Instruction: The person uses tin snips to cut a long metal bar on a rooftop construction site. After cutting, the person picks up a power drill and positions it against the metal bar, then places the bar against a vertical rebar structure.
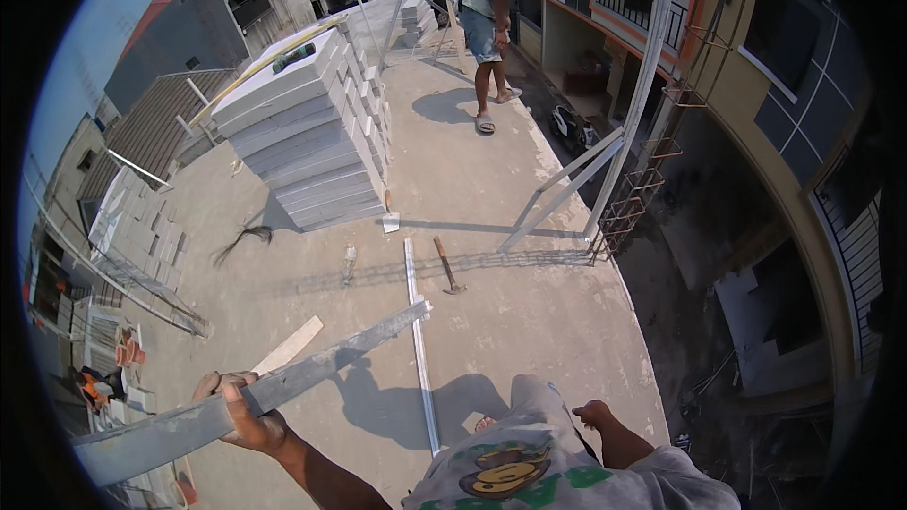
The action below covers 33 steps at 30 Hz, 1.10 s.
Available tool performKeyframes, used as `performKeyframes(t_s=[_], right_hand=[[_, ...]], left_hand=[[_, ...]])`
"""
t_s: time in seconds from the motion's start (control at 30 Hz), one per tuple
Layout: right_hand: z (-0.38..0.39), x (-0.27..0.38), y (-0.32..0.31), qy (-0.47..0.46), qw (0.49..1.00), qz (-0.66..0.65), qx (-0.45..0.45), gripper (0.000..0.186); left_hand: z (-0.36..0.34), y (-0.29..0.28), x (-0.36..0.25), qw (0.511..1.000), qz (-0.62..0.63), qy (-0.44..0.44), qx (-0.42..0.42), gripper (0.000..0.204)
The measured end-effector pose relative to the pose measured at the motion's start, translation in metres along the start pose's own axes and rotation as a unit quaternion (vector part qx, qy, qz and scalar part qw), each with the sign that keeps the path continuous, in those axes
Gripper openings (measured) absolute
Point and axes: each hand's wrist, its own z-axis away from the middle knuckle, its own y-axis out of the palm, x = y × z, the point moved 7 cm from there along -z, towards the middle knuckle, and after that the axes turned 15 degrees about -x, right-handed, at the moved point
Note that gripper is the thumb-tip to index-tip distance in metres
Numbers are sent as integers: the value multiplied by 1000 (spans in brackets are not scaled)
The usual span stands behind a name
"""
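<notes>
A long grey board (354, 345) slants up from the lower left toward the middle, its far end pale and rough. My left hand (244, 411) grips it partway along, thumb over the near face and fingers behind; the board is held above the floor. My right hand (593, 415) hangs low beside my right leg, fingers curled, with nothing visible in it. On the concrete floor ahead lie a claw hammer (448, 267) and a long thin pale metal strip (416, 340). A short piece of light wood (289, 345) rests behind the board.
A tall stack of pale blocks (307, 146) stands ahead left, with a trowel (390, 221) at its foot. Another person (489, 28) stands farther off near the slab's right edge (628, 307), which drops away. A braced post (624, 142) and rebar cage (635, 194) rise there.
</notes>
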Motion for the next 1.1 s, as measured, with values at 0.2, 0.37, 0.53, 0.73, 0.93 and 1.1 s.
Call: performKeyframes(t_s=[0.2, 0.37, 0.53, 0.73, 0.93, 1.1], right_hand=[[-96, 77, -24, 55, 996, 15, 75, 47], [-224, 305, -142, -109, 990, 90, -17, 59], [-307, 581, -278, -269, 942, 112, -169, 56], [-296, 825, -313, -292, 931, -85, -202, 50], [-215, 1018, -294, -402, 908, -56, -99, 48], [-125, 1213, -355, -613, 756, -178, -142, 43]], left_hand=[[1, 108, 127, 998, -25, -47, 20, 47], [-21, 208, 184, 996, -54, -10, -64, 49], [-83, 272, 272, 990, 46, -114, -68, 66], [-133, 301, 370, 996, -7, -50, -76, 94], [-190, 342, 405, 992, -84, -46, -86, 101], [-183, 371, 411, 987, -100, -19, -124, 90]])
